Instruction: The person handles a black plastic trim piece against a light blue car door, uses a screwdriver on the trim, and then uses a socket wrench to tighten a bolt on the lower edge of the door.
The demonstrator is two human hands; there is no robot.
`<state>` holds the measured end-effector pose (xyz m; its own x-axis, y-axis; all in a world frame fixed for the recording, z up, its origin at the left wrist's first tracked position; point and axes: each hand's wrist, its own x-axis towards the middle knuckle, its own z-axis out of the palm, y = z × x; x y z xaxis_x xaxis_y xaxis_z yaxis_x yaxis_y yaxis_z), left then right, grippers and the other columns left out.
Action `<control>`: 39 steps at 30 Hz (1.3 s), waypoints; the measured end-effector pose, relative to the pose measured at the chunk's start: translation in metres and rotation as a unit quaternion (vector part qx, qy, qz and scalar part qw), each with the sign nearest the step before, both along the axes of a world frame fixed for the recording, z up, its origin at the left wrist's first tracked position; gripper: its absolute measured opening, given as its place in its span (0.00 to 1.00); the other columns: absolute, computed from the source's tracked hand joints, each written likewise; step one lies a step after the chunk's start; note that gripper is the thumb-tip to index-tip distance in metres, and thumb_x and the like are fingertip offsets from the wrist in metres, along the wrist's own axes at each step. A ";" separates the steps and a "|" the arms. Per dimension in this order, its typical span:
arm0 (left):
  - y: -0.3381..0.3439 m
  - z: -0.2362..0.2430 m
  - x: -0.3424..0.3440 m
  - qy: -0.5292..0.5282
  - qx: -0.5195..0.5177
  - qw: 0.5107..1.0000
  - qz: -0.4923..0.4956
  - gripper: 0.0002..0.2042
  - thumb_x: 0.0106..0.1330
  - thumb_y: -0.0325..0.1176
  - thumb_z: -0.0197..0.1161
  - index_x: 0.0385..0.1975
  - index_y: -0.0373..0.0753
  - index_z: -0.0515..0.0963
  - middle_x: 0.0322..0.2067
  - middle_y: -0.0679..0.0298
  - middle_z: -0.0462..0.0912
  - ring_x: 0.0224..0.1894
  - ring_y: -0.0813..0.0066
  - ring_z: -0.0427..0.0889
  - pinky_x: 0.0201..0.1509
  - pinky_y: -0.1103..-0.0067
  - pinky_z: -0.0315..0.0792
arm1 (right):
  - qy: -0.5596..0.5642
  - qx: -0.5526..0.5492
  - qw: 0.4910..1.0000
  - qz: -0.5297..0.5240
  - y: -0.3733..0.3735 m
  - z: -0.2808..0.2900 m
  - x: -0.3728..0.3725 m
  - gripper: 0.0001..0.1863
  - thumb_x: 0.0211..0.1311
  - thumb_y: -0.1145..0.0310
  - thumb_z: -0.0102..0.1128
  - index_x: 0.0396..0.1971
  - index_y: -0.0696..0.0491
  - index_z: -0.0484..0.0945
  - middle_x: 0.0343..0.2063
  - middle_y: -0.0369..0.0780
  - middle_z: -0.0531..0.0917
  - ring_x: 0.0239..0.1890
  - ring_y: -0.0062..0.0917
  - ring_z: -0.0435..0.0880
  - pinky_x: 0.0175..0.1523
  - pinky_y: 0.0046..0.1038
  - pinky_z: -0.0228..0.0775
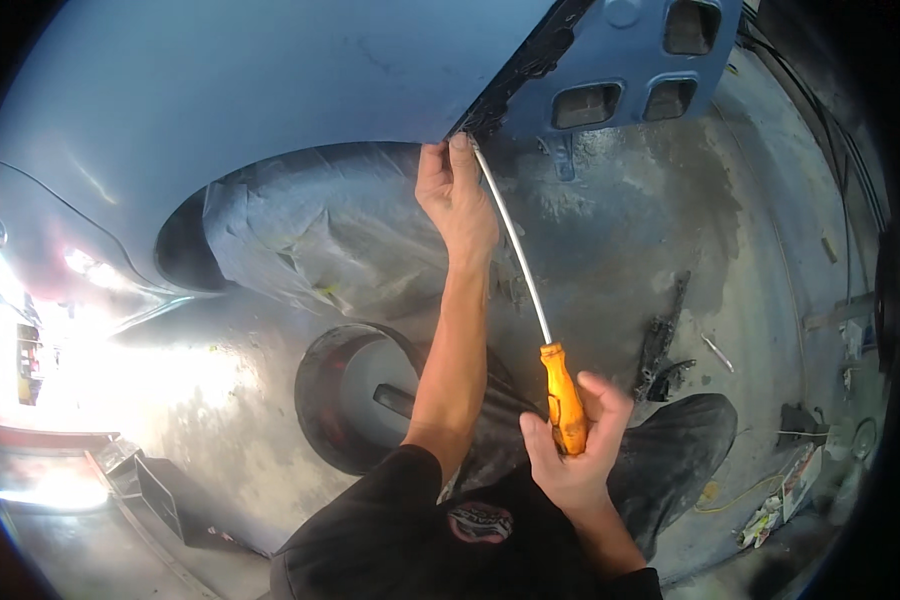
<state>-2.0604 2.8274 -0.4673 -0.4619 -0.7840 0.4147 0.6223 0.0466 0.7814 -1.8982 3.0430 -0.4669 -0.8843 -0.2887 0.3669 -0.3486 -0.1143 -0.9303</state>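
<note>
My left hand (pixel 460 205) reaches up to the lower corner of a blue-grey car body panel (pixel 270 70), its thumb and fingers closed on the edge. Right beside the thumb, the long metal shaft of a screwdriver (pixel 564 395) meets a black strip (pixel 515 85) along that edge; the very tip is hidden. The screwdriver's orange handle rests in my right hand (pixel 582 465), its butt against the palm, with thumb and forefinger loosely around it.
Crumpled plastic sheeting (pixel 340 225) covers the wheel arch. Below it a dark round tub or wheel rim (pixel 330 400) stands on the floor. To the right lie a black bracket-like part (pixel 660 350) and a thin pale object (pixel 717 353). A blue panel with cut-outs (pixel 635 85) hangs above.
</note>
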 end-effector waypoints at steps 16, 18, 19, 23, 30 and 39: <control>-0.017 -0.008 0.007 -0.019 -0.008 0.999 -0.045 0.11 0.72 0.35 0.61 0.44 0.32 0.80 0.35 0.70 0.80 0.38 0.86 0.73 0.46 0.86 0.66 | -0.394 -0.146 0.894 0.153 0.001 0.030 0.003 0.16 0.72 0.65 0.51 0.54 0.58 0.71 0.20 0.35 0.74 0.11 0.16 0.67 0.16 0.17 0.59; -0.020 -0.010 0.006 -0.015 -0.026 0.999 -0.042 0.09 0.72 0.34 0.61 0.39 0.34 0.79 0.32 0.72 0.79 0.33 0.88 0.70 0.38 0.88 0.64 | -0.162 0.106 0.981 0.003 0.001 0.016 0.004 0.14 0.69 0.73 0.55 0.51 0.61 0.74 0.24 0.35 0.77 0.21 0.14 0.76 0.27 0.17 0.66; -0.022 -0.010 0.006 -0.011 -0.044 0.998 -0.040 0.08 0.72 0.34 0.61 0.35 0.36 0.78 0.28 0.74 0.77 0.28 0.91 0.68 0.30 0.90 0.61 | -0.161 0.105 0.981 0.003 0.001 0.016 0.003 0.14 0.69 0.73 0.55 0.51 0.61 0.74 0.24 0.35 0.77 0.21 0.14 0.76 0.27 0.17 0.66; -0.025 -0.009 0.007 0.001 -0.057 0.998 -0.041 0.08 0.72 0.33 0.61 0.36 0.35 0.78 0.30 0.73 0.79 0.30 0.90 0.69 0.33 0.89 0.63 | -0.184 0.102 0.978 0.002 -0.002 0.028 0.004 0.13 0.71 0.71 0.53 0.50 0.61 0.75 0.25 0.36 0.78 0.23 0.14 0.76 0.28 0.17 0.65; -0.019 -0.010 0.011 -0.024 -0.056 0.997 -0.041 0.12 0.72 0.34 0.61 0.46 0.32 0.79 0.38 0.69 0.81 0.40 0.84 0.74 0.48 0.85 0.67 | -0.554 -0.321 0.712 0.287 0.004 0.034 -0.001 0.19 0.76 0.56 0.43 0.52 0.54 0.73 0.19 0.35 0.70 0.06 0.16 0.55 0.11 0.21 0.47; 0.022 0.008 0.062 -0.063 0.094 0.982 -0.148 0.15 0.76 0.40 0.53 0.50 0.34 0.76 0.34 0.67 0.80 0.35 0.83 0.74 0.38 0.85 0.68 | -0.554 -0.362 0.685 0.304 -0.002 0.014 -0.002 0.21 0.77 0.52 0.37 0.51 0.56 0.69 0.18 0.35 0.68 0.04 0.18 0.56 0.08 0.21 0.51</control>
